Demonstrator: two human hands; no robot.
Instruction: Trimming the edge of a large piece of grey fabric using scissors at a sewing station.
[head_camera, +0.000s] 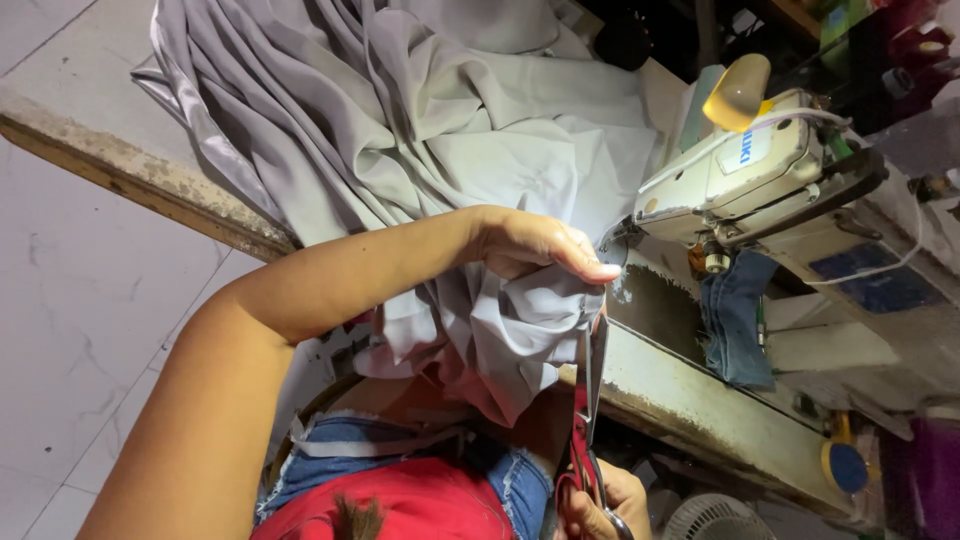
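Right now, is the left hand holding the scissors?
No: the left hand grips the bunched grey fabric, while the right hand holds the scissors at its edge.

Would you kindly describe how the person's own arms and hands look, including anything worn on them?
Both are bare. The left arm shows no sleeve along its visible length, and the left hand has no glove, ring or watch that can be seen. The right hand is only partly in view at the frame's bottom edge, also ungloved; its arm is out of view.
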